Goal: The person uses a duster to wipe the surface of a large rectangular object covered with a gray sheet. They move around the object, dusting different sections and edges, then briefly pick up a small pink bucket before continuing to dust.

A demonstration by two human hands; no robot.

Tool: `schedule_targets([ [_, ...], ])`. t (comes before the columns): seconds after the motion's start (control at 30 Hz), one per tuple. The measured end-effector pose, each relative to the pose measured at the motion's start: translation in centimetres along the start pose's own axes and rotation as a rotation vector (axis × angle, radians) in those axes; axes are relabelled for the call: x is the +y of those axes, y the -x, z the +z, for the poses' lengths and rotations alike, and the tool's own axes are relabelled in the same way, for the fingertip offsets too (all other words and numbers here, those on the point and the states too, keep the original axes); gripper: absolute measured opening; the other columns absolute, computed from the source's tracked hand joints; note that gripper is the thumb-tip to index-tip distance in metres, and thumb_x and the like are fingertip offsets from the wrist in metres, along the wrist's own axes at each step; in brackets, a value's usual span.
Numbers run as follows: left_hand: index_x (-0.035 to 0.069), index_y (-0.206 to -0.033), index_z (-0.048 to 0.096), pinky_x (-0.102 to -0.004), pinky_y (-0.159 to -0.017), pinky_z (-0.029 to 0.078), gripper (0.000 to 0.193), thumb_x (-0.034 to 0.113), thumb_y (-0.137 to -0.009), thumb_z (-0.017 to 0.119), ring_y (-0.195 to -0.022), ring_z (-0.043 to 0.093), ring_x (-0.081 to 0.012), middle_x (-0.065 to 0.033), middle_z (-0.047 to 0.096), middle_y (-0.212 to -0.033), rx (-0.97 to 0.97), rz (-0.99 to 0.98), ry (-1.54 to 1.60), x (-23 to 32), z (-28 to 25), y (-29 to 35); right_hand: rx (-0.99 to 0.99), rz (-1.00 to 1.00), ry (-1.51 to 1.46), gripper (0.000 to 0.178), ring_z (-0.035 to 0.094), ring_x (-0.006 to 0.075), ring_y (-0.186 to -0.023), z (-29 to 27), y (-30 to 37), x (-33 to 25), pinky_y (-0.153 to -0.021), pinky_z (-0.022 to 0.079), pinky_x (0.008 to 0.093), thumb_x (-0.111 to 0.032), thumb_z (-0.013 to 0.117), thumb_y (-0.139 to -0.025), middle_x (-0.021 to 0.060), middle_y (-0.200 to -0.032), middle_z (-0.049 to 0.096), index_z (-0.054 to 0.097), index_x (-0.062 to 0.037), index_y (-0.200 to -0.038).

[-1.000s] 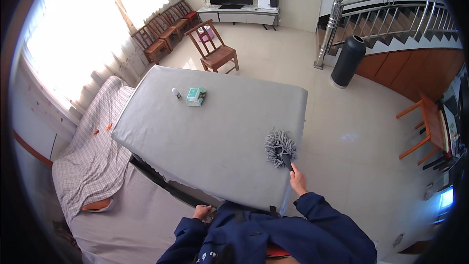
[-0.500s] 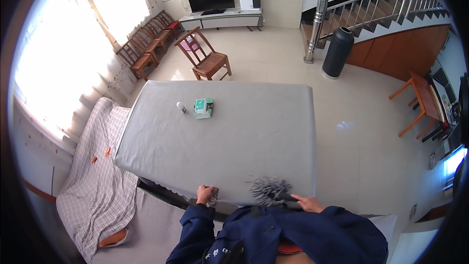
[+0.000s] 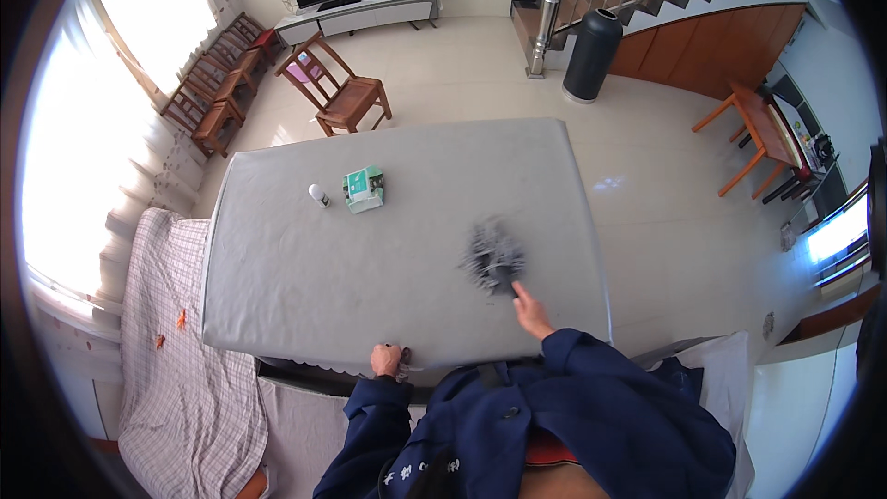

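Observation:
My right hand (image 3: 532, 310) is wrapped around the dark handle of a fluffy grey duster (image 3: 492, 254). Its shaggy head is over the right half of the table covered in a smooth grey cloth (image 3: 305, 286), blurred by motion; I cannot tell whether it touches. At the table's near edge my left hand (image 3: 386, 360) is closed, with a small dark, crumpled-looking bit showing beside its fingers. What that bit is I cannot make out. Toward the far left of the tabletop are a green-and-white tissue pack (image 3: 364, 189) and a small white bottle (image 3: 319, 195).
Beyond the table stands a wooden chair (image 3: 349, 102), with more chairs along the curtained windows. A checked cloth (image 3: 176, 314) drapes the seat at left. A dark cylinder (image 3: 592, 55) stands by the staircase; a small wooden table (image 3: 759, 125) is at far right.
My right hand has pushed the duster away from the near edge, farther over the tabletop. My left hand stays at the near edge. The whole view has shifted slightly.

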State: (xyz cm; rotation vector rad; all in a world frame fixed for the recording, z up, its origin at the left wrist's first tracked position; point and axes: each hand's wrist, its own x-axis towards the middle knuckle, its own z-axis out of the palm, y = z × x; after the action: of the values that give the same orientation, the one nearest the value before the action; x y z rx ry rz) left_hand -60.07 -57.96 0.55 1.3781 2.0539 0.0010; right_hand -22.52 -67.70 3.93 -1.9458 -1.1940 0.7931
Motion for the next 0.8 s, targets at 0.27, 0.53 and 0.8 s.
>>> schedule_targets([
  [0.27,-0.005,-0.086,0.062,-0.0442,-0.077,0.048,0.037,0.028,-0.069,0.064,-0.088,0.061,-0.0396,-0.0253,0.063,-0.089,0.07,0.064,0.024,-0.3,-0.5,1.5,-0.726,-0.165,0.263,0.047,0.057,0.0407,-0.09,-1.5,4.7,-6.5,-0.079,0.045,0.0457,-0.022,0.045,-0.09,0.0197,-0.108,0.059,0.036,-0.0265,-0.136],
  [0.53,-0.002,-0.094,0.057,-0.044,-0.08,0.047,0.043,0.031,-0.07,0.068,-0.093,0.059,-0.0393,-0.0245,0.062,-0.094,0.061,0.045,0.055,-0.6,-0.1,1.7,-0.316,-0.029,0.35,0.043,0.056,0.0383,-0.098,-15.8,8.1,0.7,-0.083,0.045,0.0443,-0.02,0.046,-0.089,0.0169,-0.115,0.057,0.043,-0.0244,-0.132],
  [0.8,-0.004,-0.095,0.055,-0.0437,-0.081,0.047,0.042,0.029,-0.07,0.066,-0.093,0.06,-0.0393,-0.0245,0.062,-0.094,0.057,0.019,0.04,-0.3,0.1,1.5,0.371,0.031,0.137,0.043,0.054,0.0383,-0.105,-11.9,2.3,9.9,-0.087,0.044,0.042,-0.017,0.045,-0.09,0.0213,-0.12,0.054,0.041,-0.0109,-0.133],
])
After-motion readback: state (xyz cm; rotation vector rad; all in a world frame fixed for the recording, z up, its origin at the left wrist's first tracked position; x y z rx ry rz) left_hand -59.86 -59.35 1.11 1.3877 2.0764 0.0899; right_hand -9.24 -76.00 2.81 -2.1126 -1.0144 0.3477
